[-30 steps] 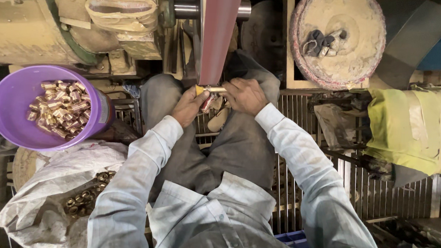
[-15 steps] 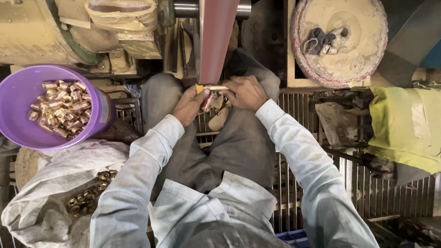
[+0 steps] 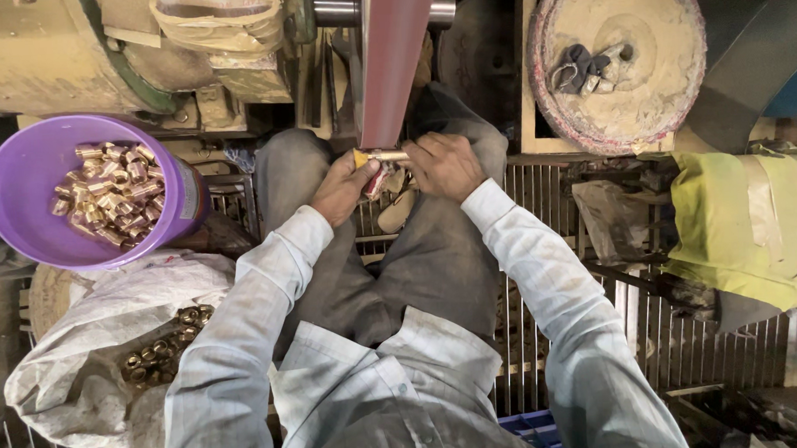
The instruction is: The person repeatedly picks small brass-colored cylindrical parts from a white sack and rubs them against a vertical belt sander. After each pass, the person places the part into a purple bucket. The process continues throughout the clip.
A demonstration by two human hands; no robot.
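- A short brass rod piece (image 3: 389, 155) is pinched between both hands, just under the lower end of the red sanding belt (image 3: 395, 61).
- Left hand (image 3: 346, 187): fingers curled, thumb and fingertips closed on the rod's left end, where a yellowish tip shows.
- Right hand (image 3: 448, 165): fingers folded over the rod's right end; that end is hidden under the fingers, so its shape cannot be told.
- Long axis of the rod: roughly horizontal in the head view, running left–right between the hands, crosswise to the belt, which runs away from the body.
- The exposed left end points toward the purple bucket side; the rod's middle appears to touch or sit just at the belt's edge, contact not fully clear.
- Neither hand is clearly nearer: the rod is bridged by both, with the left hand slightly lower and closer to the body.
- Everything is held above the lap, between the knees in grey trousers (image 3: 435, 249); no worktop is under it, only a metal grate floor (image 3: 650, 339).
- Purple bucket (image 3: 36, 219) of brass fittings stands well apart on the left.
- White sack (image 3: 94, 349) with more brass fittings lies below the bucket, near the left elbow.
- Round dusty disc (image 3: 622, 57) with a grey rag is on the right, beyond the right hand.
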